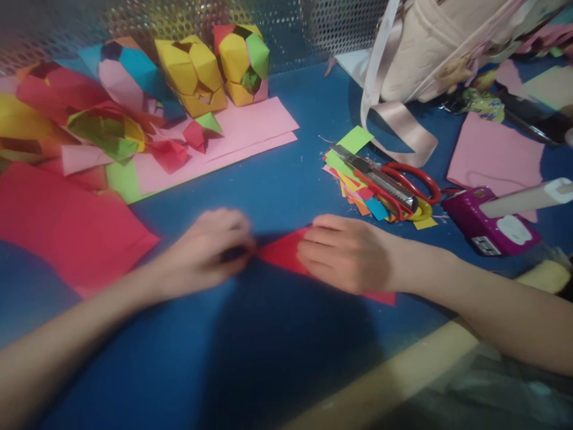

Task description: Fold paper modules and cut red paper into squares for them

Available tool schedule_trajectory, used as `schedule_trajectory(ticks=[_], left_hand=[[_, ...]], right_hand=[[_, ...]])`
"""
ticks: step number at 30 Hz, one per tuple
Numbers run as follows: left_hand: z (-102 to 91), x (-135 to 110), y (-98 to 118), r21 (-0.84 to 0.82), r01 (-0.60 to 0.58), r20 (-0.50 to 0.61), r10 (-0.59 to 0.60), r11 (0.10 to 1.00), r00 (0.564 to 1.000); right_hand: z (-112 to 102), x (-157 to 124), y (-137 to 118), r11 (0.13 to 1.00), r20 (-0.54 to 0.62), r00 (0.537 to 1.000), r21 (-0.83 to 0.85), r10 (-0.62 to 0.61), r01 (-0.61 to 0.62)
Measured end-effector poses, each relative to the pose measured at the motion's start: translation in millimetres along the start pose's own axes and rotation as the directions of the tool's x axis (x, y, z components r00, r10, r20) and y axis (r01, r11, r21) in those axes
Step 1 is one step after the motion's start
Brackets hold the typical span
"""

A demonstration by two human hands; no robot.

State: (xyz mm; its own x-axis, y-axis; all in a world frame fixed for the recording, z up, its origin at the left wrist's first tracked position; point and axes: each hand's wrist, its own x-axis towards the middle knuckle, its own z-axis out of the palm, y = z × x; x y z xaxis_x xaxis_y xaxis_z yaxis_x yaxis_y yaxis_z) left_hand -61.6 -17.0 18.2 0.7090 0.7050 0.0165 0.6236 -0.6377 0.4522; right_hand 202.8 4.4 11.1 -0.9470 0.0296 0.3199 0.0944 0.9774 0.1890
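On the blue table lies a folded piece of red paper (283,251), narrowing to a point at its left end. My left hand (212,251) is closed in a pinch at that point; its fingertips are slightly blurred. Over the paper's right part rests my right hand (342,254), fingers curled together and pressing it. A corner of red paper shows below the right palm. The middle of the sheet is hidden under that hand. Beside my left forearm are larger red sheets (76,227).
Folded paper balls (192,74) and small folded pieces stand back left, near pink sheets (250,128). A box cutter (376,176) and red-handled scissors (418,179) lie on paper scraps. At right are a purple glue gun (487,221), a pink sheet (496,155) and a pale bag (430,48).
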Motion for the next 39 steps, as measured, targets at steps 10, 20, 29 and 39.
schedule_trajectory(ticks=[10,20,29,39], left_hand=[[0.1,0,1,-0.008,-0.02,-0.022,0.019,1.0,1.0],[16.6,7,13,0.105,0.19,-0.142,-0.174,0.976,0.974],[15.6,6,11,0.057,0.191,-0.138,-0.182,0.98,0.974],[16.2,-5,18,0.107,0.078,-0.272,-0.046,0.991,0.961]], right_hand=[[-1,-2,0,0.999,-0.01,1.0,0.03,0.013,-0.013],[-6,-1,-9,0.993,0.082,0.991,0.034,0.108,-0.111],[-8,-2,-14,0.987,0.127,0.98,0.03,0.156,-0.161],[-12,-1,-24,0.973,0.164,0.961,0.021,0.224,-0.231]])
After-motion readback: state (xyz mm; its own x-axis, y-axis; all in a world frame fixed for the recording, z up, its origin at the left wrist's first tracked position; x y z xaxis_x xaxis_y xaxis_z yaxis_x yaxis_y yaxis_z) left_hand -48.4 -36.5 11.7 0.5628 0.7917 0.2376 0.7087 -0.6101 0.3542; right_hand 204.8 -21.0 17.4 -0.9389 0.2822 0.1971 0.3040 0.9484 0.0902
